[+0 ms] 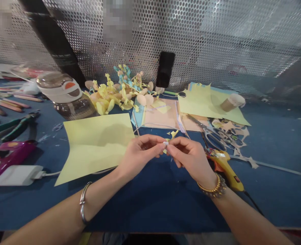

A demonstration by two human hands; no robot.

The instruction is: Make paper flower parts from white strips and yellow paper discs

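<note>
Both hands meet over the blue tabletop, fingertips pinched together. My left hand (142,151) grips a tiny white piece (165,143) between thumb and forefinger. From the other side my right hand (188,153) pinches at the same spot, closed on a yellow paper piece (174,133) that pokes up behind its fingers. How the white and yellow bits join is hidden by the fingertips. A sheet of yellow paper (96,146) lies left of my left hand. Close to my right wrist rests a yellow hot glue gun (227,168).
Behind lie paper flowers (120,92), pink paper (160,115), another yellow sheet (201,102) and a leaning phone (165,69). Scissors (214,134) and paper scraps (236,131) lie right. At left are a bottle (66,93), pliers (15,127) and a white charger (17,175) with a cable.
</note>
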